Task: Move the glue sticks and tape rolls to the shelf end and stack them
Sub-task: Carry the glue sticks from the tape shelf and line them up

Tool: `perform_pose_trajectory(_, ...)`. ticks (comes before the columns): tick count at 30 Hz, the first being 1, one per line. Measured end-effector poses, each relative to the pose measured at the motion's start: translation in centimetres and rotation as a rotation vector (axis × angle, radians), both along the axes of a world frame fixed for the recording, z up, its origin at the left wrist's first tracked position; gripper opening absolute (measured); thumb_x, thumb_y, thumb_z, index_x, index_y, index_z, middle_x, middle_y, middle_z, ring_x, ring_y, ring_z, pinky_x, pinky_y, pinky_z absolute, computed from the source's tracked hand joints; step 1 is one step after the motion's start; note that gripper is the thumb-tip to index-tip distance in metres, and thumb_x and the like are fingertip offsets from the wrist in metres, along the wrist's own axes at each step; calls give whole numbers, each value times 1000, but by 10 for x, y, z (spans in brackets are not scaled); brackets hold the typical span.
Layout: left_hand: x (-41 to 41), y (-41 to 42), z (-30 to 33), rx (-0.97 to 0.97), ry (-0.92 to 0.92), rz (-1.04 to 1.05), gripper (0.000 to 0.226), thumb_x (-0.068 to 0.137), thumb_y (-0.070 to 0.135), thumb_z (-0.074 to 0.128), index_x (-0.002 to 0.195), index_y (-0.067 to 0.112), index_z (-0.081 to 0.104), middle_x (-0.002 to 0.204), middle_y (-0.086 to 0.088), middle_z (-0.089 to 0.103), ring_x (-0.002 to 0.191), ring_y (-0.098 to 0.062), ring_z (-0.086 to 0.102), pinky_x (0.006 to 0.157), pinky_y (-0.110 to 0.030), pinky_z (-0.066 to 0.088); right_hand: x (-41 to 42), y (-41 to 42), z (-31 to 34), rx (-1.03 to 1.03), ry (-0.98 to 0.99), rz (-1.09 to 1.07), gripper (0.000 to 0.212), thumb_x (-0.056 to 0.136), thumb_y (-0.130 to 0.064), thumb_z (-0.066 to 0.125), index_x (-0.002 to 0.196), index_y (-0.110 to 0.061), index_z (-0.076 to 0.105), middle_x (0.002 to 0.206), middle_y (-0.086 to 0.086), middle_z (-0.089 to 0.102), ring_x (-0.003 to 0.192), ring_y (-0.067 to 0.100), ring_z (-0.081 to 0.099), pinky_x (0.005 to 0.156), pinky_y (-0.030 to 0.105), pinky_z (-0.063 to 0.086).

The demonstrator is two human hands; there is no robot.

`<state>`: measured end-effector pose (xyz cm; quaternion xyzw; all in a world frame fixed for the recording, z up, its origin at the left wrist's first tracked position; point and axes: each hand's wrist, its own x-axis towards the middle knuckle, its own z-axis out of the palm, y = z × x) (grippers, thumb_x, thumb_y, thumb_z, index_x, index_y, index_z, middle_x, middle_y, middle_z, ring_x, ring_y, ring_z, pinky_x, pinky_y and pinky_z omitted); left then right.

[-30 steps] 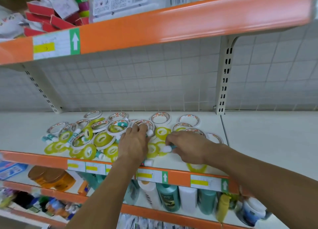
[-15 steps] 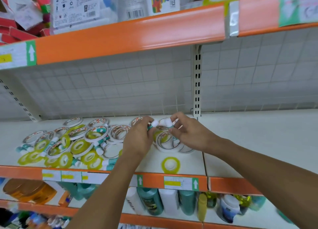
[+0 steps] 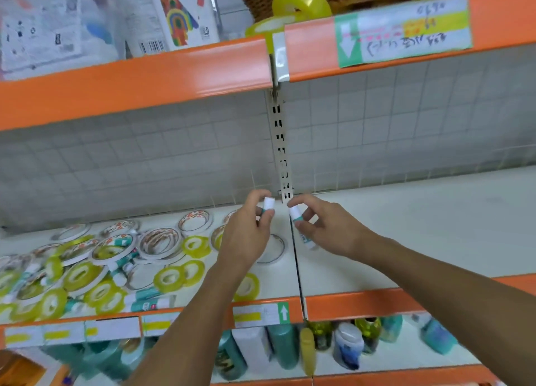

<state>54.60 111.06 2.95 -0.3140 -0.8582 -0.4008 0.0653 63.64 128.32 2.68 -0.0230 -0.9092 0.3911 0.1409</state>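
Each hand, left (image 3: 246,235) and right (image 3: 324,229), pinched one glue stick (image 3: 268,206) mid-frame, lifted off the tape pile (image 3: 116,258), likely for carrying right.

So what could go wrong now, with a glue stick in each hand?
1. Each glue stick is only pinched by fingertips: the left hand holds one glue stick, the right hand another. Either might slip and fall.
2. The tape rolls and glue sticks lie in a loose heap near the shelf's orange front edge; a passing arm could knock some off.
3. Round sticks may roll when stacked.
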Motion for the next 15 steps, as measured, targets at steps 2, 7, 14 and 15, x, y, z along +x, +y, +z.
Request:
perform_pose_trajectory(2,2,10,1,9,-1,-36,25,99,32,49,120,45,48,95,7,67,80,-16,67,77,-43,55,7,6,2,-17,14,-51,30,100,-25,57,127,-36,52,90,-9,62,64,3,66,56,14,49)
perform_pose_trajectory(7,13,36,0,-33,-28,-143,24,100,30,50,120,43,47,94,7,66,79,-12,66,75,-39,55,30,21,0,-46,5,-189,34,98,-26,60,130,-34,50,94,-8,65,68,5,69,63,22,56)
perform_pose_trajectory(14,39,78,-2,-27,-115,-253,33,98,33,56,130,26,52,104,6,65,93,-14,65,83,-40,55,69,53,-9,-34,-17,-381,22,93,-29,67,113,-21,62,93,-6,68,66,5,69,56,13,49)
perform_pose_trajectory(15,41,85,-3,-28,-125,-262,27,97,33,58,122,24,56,104,6,65,94,-15,65,83,-41,55,75,58,-10,-28,-14,-404,18,92,-29,68,107,-20,64,92,-5,69,65,5,68,58,14,50)
